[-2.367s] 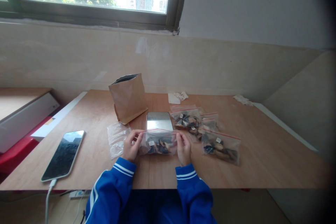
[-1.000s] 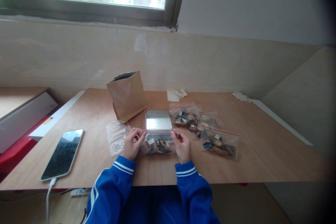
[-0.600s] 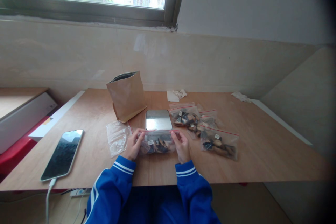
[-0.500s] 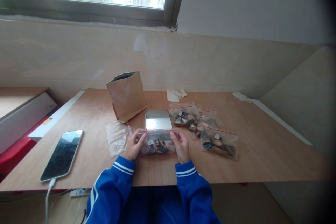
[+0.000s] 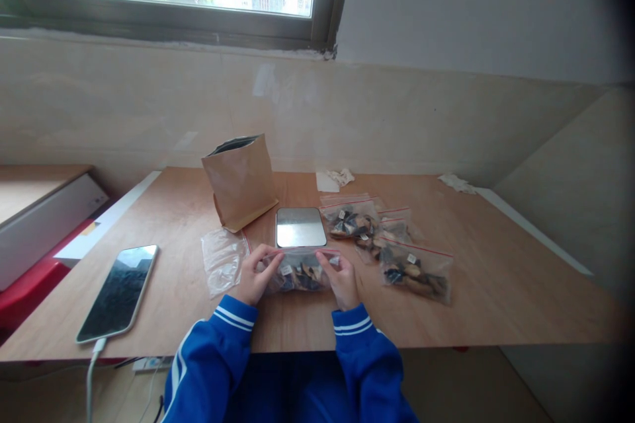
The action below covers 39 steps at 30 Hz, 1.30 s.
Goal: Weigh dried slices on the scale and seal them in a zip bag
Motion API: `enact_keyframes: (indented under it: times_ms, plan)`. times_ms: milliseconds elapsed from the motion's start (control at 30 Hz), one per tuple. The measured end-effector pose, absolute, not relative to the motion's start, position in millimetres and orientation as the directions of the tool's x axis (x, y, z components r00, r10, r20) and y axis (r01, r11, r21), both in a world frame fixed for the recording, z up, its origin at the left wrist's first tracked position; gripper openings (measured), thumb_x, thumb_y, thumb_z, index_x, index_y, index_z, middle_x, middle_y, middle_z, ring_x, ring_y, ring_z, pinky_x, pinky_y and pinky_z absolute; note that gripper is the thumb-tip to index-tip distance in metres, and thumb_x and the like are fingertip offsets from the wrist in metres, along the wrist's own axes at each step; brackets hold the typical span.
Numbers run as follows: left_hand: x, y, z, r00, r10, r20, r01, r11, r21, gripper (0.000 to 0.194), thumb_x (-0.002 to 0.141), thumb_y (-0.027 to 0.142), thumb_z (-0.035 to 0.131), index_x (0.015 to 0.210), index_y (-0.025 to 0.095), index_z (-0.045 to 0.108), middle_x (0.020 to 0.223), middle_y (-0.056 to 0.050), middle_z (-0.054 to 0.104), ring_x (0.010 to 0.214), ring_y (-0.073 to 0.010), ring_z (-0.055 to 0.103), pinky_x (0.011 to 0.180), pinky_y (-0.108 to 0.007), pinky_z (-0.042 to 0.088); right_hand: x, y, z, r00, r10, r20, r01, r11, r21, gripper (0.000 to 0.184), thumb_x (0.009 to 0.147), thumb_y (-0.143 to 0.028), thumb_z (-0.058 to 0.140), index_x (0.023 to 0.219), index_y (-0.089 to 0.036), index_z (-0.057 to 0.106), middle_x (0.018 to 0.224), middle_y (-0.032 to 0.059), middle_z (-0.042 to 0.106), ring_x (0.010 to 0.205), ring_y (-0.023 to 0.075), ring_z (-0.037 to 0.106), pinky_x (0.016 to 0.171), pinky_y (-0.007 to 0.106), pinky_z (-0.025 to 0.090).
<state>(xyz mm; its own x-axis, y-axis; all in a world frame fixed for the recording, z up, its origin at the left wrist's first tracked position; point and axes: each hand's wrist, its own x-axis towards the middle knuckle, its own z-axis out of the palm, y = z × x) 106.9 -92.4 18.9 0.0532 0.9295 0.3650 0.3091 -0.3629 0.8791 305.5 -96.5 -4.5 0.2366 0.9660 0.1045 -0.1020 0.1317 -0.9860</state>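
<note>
A clear zip bag with a red seal strip (image 5: 299, 271), filled with dark and tan dried pieces and a small white packet, is held at the near edge of the wooden table (image 5: 496, 277). My left hand (image 5: 256, 275) pinches its top edge on the left. My right hand (image 5: 339, 277) pinches the top edge on the right, thumb and fingers pressed on the seal. Both sleeves are blue with white stripes. A small steel-topped scale (image 5: 300, 227) lies just behind the bag.
An open brown paper bag (image 5: 240, 181) stands behind the scale. Empty clear bags (image 5: 223, 266) lie left of my hands. Three filled zip bags (image 5: 391, 248) lie to the right. A phone (image 5: 120, 291) on a cable rests at the left. Crumpled tissue (image 5: 336, 179) lies near the wall.
Both hands have slid inward along the bag's top edge, closer together than a second ago. The bag stays in the same place in front of the scale.
</note>
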Motion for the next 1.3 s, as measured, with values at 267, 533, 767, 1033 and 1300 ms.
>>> enact_keyframes:
  times_ms: [267,533,767,1033,1300]
  plan:
    - [105,-90,17,0.079,0.906,0.415,0.305,-0.419,0.856,0.018,0.085,0.033,0.063,0.080,0.017,0.068,0.077,-0.002,0.063,0.074,-0.0139,0.057,0.069,-0.025,0.043,307,-97,-3,0.239,0.958,0.160,-0.102,0.189,-0.977,0.024,0.075,-0.041,0.072,0.079,-0.017,0.071,0.077,0.0034,0.070,0.077,0.0163,0.064,0.075,0.028,0.050]
    - [108,-94,20,0.064,0.941,0.332,0.290,-0.336,0.896,0.021,0.085,0.037,0.062,0.080,0.017,0.066,0.076,-0.001,0.063,0.075,-0.0148,0.058,0.071,-0.026,0.044,306,-96,-6,0.233,0.964,0.128,-0.197,0.176,-0.965,0.023,0.072,-0.040,0.075,0.074,-0.018,0.069,0.072,0.0008,0.067,0.071,0.0141,0.062,0.071,0.026,0.049]
    - [108,-96,26,0.143,0.970,0.194,0.131,-0.213,0.968,0.031,0.084,0.046,0.060,0.092,0.016,0.064,0.090,-0.005,0.067,0.084,-0.0179,0.063,0.074,-0.028,0.049,307,-99,-2,0.133,0.985,0.109,-0.217,0.136,-0.967,0.028,0.074,-0.045,0.071,0.085,-0.019,0.069,0.086,0.0044,0.071,0.085,0.0191,0.066,0.082,0.031,0.052]
    - [114,-97,26,0.147,0.966,0.215,0.126,-0.234,0.964,0.026,0.081,0.041,0.066,0.085,0.016,0.068,0.085,-0.004,0.068,0.084,-0.0179,0.064,0.076,-0.028,0.050,304,-101,5,-0.026,0.986,0.164,-0.133,0.159,-0.978,0.030,0.074,-0.045,0.073,0.086,-0.018,0.073,0.087,0.0052,0.072,0.081,0.0199,0.066,0.074,0.029,0.053]
    - [115,-98,31,0.134,0.943,0.303,0.167,-0.323,0.931,0.020,0.082,0.036,0.067,0.082,0.016,0.071,0.083,-0.005,0.065,0.082,-0.0173,0.062,0.076,-0.029,0.048,303,-101,1,0.042,0.972,0.230,-0.076,0.233,-0.970,0.023,0.077,-0.039,0.071,0.076,-0.017,0.072,0.074,0.0016,0.063,0.072,0.0158,0.061,0.068,0.027,0.048]
